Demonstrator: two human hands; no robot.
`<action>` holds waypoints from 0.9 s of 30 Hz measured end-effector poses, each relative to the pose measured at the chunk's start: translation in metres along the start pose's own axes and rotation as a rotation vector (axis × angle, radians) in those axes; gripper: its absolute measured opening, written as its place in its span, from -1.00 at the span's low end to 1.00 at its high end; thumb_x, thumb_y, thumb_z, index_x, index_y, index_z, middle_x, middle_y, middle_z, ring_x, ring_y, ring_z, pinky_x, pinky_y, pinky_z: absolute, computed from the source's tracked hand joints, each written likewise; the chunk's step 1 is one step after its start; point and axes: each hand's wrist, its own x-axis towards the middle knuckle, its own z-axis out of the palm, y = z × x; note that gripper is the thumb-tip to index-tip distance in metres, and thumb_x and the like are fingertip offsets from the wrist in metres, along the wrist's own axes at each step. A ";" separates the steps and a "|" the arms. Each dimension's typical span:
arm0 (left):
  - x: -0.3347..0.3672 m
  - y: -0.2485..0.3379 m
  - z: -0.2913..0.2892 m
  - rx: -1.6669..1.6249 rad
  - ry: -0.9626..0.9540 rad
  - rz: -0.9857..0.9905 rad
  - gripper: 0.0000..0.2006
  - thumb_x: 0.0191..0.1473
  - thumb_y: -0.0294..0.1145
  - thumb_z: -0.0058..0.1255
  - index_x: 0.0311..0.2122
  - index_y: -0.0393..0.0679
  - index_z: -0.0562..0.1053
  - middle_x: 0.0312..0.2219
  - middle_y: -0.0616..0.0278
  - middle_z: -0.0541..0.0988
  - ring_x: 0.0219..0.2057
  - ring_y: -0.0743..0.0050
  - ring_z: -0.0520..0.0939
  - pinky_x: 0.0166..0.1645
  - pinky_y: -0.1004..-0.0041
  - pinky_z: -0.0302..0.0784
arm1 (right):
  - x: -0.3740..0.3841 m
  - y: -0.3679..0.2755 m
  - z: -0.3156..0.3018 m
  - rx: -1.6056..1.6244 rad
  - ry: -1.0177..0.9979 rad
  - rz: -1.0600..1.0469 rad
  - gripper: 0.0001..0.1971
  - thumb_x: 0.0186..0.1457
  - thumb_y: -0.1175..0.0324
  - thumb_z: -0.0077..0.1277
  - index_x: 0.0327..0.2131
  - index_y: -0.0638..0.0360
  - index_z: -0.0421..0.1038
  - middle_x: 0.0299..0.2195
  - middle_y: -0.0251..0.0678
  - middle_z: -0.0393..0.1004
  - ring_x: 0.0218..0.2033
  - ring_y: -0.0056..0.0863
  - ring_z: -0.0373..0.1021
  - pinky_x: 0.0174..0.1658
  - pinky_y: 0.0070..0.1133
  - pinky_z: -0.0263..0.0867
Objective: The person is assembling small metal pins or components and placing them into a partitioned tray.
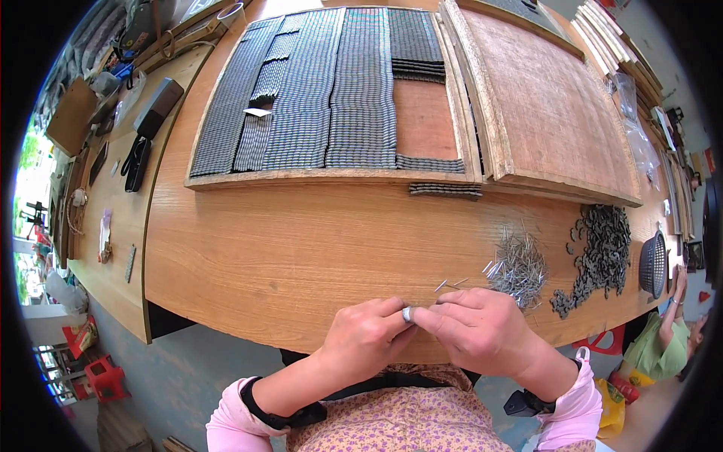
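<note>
Small part: where our fingertips meet at the near edge of the table, we pinch a tiny silvery metal piece (407, 314), shiny and rounded; its exact shape is too small for us to tell.
Left hand: our left hand (367, 337) is curled, thumb and forefinger closed on the silvery piece from the left.
Right hand: our right hand (482, 328) is bent over it, its fingertips touching the same piece from the right; thin metal pins (449, 285) stick out just above its knuckles.
Pin pile: a loose heap of bright wire pins (517, 266), straight and thin, lies near our right hand.
Dark pile: further right we see a heap of small dark links (600, 255), dull and curved, spread in a rough crescent.
Table: the wooden table (286, 248) is smooth, with a warm orange grain.
Tray: a shallow raw-wood tray (316, 178) at the far side holds ribbed dark strips (331, 90) laid in tight rows, with one bare patch of board.
Boards: rough plywood boards (550, 105) lean beside the tray.
Basket: a dark mesh basket (654, 264) sits at the right edge.
</note>
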 end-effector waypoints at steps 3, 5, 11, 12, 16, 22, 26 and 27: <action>0.001 -0.001 -0.001 0.022 0.012 0.024 -0.84 -0.13 -0.47 0.23 -0.36 -0.12 0.56 -0.51 0.26 0.54 -0.53 0.23 0.58 -0.50 0.35 0.49 | -0.005 0.003 0.004 0.017 0.056 0.011 -0.71 -0.15 0.50 0.16 -0.24 0.13 0.53 -0.42 -0.37 0.56 -0.35 -0.44 0.52 -0.31 -0.53 0.46; 0.002 -0.002 -0.002 0.032 0.011 0.036 -0.84 -0.13 -0.47 0.23 -0.35 -0.12 0.57 -0.49 0.25 0.55 -0.53 0.21 0.58 -0.49 0.35 0.50 | -0.013 0.007 0.009 0.038 0.079 0.025 -0.70 -0.12 0.44 0.12 -0.21 0.16 0.52 -0.38 -0.36 0.55 -0.31 -0.45 0.51 -0.30 -0.54 0.44; 0.018 0.000 -0.013 -0.367 -0.058 -0.133 -0.76 -0.05 -0.55 0.20 -0.20 -0.17 0.58 -0.45 0.16 0.60 -0.50 0.44 0.61 -0.46 0.50 0.48 | -0.022 0.009 0.009 0.200 0.238 0.110 -0.77 -0.16 0.52 0.21 -0.31 0.11 0.57 -0.35 -0.30 0.56 -0.32 -0.36 0.52 -0.31 -0.50 0.44; 0.024 0.000 -0.015 -0.576 -0.136 -0.222 -0.76 -0.03 -0.58 0.18 -0.18 -0.20 0.58 -0.45 0.14 0.60 -0.49 0.48 0.61 -0.43 0.53 0.48 | -0.022 0.012 0.002 0.215 0.238 0.140 -0.79 -0.15 0.53 0.21 -0.33 0.11 0.57 -0.35 -0.29 0.56 -0.35 -0.34 0.52 -0.32 -0.50 0.44; 0.070 -0.014 -0.025 -0.504 -0.072 -0.197 -0.79 0.00 -0.60 0.15 -0.19 -0.25 0.56 -0.45 0.10 0.60 -0.49 0.43 0.60 -0.38 0.51 0.48 | -0.005 0.050 -0.007 0.176 0.368 0.278 -0.83 -0.13 0.55 0.21 -0.37 0.13 0.58 -0.36 -0.23 0.56 -0.41 -0.31 0.52 -0.35 -0.51 0.44; 0.123 -0.034 -0.020 0.363 0.102 0.214 -0.88 -0.09 -0.52 0.12 -0.37 -0.19 0.46 -0.44 0.14 0.46 -0.38 0.10 0.56 -0.30 0.26 0.51 | 0.010 0.093 -0.003 -0.239 0.434 0.325 -0.86 -0.05 0.42 0.16 -0.33 0.05 0.55 -0.36 -0.35 0.55 -0.41 -0.28 0.51 -0.37 -0.45 0.44; 0.132 -0.028 -0.022 0.477 0.062 0.099 -0.83 -0.13 -0.49 0.13 -0.36 -0.17 0.43 -0.40 0.18 0.45 -0.27 0.17 0.53 -0.21 0.28 0.49 | 0.004 0.101 0.004 -0.294 0.423 0.308 -0.81 -0.05 0.39 0.16 -0.28 -0.02 0.55 -0.40 -0.38 0.49 -0.46 -0.34 0.49 -0.42 -0.45 0.44; 0.135 -0.022 -0.028 0.469 0.037 0.054 -0.80 -0.11 -0.46 0.14 -0.31 -0.19 0.45 -0.36 0.18 0.47 -0.22 0.17 0.52 -0.14 0.27 0.48 | 0.001 0.099 0.002 -0.258 0.446 0.306 -0.80 -0.06 0.41 0.16 -0.28 -0.01 0.56 -0.41 -0.38 0.49 -0.46 -0.34 0.48 -0.42 -0.44 0.43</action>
